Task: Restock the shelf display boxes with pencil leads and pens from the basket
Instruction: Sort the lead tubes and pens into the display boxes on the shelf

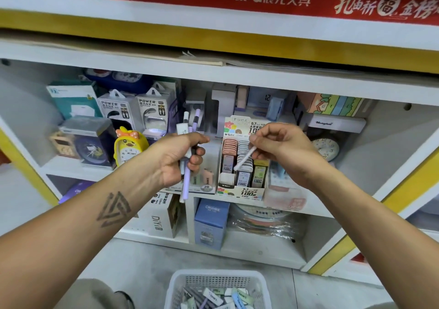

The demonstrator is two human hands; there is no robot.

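Mid-restock: our left hand (183, 159) gripped pens (186, 166) at centre; right hand (278, 142) pinched white pen (244, 158) over lead box (242, 190). Next: slot it into pen box.

Above the lead display box (242, 166), open air reaches the shelf board overhead; its header card (247, 128) blocks behind, a clear box (285, 190) crowds its right.

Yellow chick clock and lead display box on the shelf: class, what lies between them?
In the head view, the left hand gripping a bundle of pens lies between the yellow chick clock and the lead display box.
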